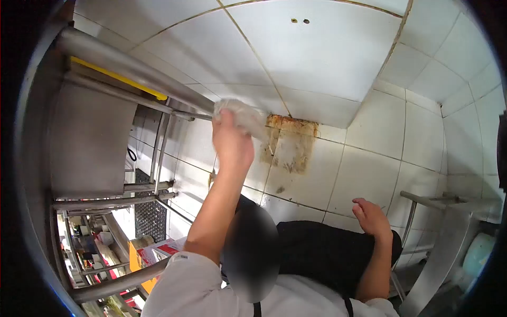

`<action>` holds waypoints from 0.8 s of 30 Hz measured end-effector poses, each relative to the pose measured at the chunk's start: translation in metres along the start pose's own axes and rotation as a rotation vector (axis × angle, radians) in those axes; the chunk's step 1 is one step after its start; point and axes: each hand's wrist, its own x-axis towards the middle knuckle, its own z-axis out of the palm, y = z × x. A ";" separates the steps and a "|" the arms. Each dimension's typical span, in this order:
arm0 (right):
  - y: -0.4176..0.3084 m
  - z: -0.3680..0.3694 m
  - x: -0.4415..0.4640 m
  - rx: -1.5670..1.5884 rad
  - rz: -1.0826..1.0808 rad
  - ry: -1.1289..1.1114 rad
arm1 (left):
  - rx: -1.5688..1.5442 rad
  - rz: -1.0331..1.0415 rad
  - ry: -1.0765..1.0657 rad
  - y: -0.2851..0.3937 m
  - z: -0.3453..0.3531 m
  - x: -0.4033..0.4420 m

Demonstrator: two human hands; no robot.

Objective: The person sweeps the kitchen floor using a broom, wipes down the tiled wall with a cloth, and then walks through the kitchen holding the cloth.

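My left hand (232, 142) is closed around a pale, crumpled cloth (240, 113), which is slightly blurred. The cloth lies beside a thick metal tube (137, 68) of the steel frame, in front of the white tiled wall. To its right, a rusty brown stain (293, 127) runs along the foot of the wall, with a dirty patch (290, 153) on the floor tiles. My right hand (371, 216) hovers by my right knee, fingers partly curled and apart, holding nothing.
A steel panel (95, 137) and metal shelving with assorted items stand at left. An orange and red box (153, 256) is at lower left. Behind the shelving lies a dark perforated mat (150, 211). A metal stand (438, 238) is at right, near my right arm.
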 end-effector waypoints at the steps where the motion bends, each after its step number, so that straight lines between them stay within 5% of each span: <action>1: 0.000 0.000 -0.002 -0.017 0.000 -0.001 | 0.072 0.072 0.053 -0.001 0.024 0.003; 5: -0.001 0.007 -0.011 -0.040 -0.003 0.027 | 0.978 1.644 -0.204 -0.007 0.094 0.098; 8: -0.005 0.013 -0.023 -0.064 -0.016 0.004 | 0.863 1.606 0.066 -0.042 0.099 0.119; 12: -0.003 0.020 -0.036 0.000 -0.090 0.000 | 0.053 0.110 0.088 -0.170 0.005 0.138; 15: -0.010 0.018 -0.034 -0.030 -0.023 -0.038 | 0.556 0.369 0.024 -0.209 0.035 0.112; 16: -0.012 0.018 -0.033 -0.040 -0.032 -0.022 | 0.556 0.486 0.026 -0.176 0.071 0.079; 18: -0.015 0.016 -0.027 -0.061 -0.060 0.026 | 0.625 1.004 -0.143 -0.116 0.104 0.057; 21: -0.018 0.013 -0.020 -0.064 0.006 -0.023 | 0.576 1.079 0.042 -0.086 0.104 0.100; 24: -0.010 0.015 -0.025 -0.086 -0.049 0.029 | 0.277 0.690 0.200 -0.108 0.050 0.167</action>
